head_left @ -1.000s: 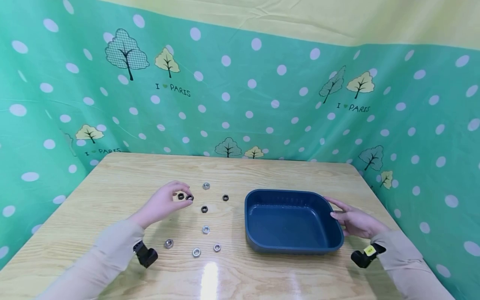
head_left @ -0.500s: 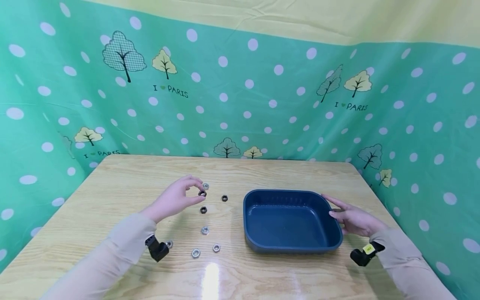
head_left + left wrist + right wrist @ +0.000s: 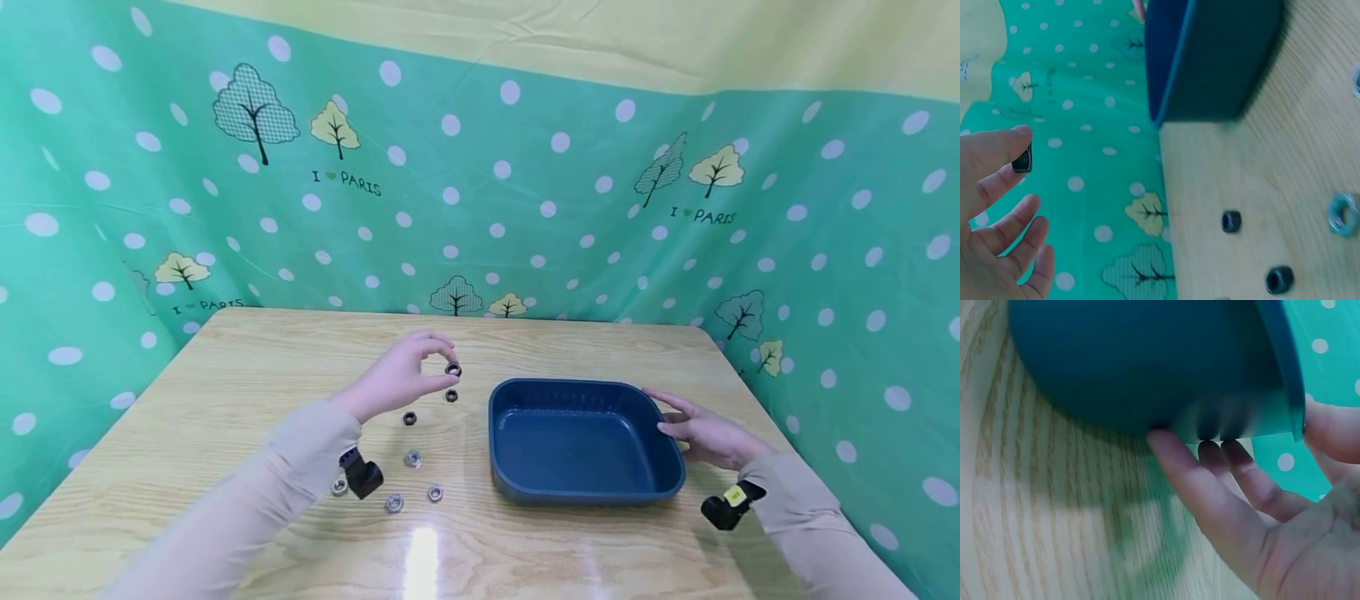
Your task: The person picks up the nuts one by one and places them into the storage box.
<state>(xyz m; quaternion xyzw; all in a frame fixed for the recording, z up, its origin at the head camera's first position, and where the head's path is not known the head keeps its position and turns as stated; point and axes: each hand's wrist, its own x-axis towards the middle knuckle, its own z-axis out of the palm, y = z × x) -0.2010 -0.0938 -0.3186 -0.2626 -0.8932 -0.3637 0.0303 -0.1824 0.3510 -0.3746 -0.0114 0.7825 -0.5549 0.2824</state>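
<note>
My left hand (image 3: 401,379) pinches a black hex nut (image 3: 453,369) between thumb and forefinger, raised over the table left of the blue bin (image 3: 585,501). In the left wrist view the nut (image 3: 1024,161) shows at the thumb tip, the other fingers loosely bent. Two black nuts lie under and near this hand, one (image 3: 452,396) just below the held nut and another (image 3: 409,418) nearer me. At the bin's right end my right hand (image 3: 712,435) grips the wall. The right wrist view shows its thumb at the rim and fingertips against the outer side (image 3: 1147,381).
Several silver nuts lie on the wooden table (image 3: 300,350): one (image 3: 413,458) in the middle, two (image 3: 394,503) closer to me, another (image 3: 340,487) beside the left wrist camera (image 3: 363,477). A green dotted cloth (image 3: 480,208) hangs behind and along both sides.
My left hand has lifted the black nut and carried it right, towards the bin. A silver nut at the back is now hidden behind that hand. The right hand and bin stay put.
</note>
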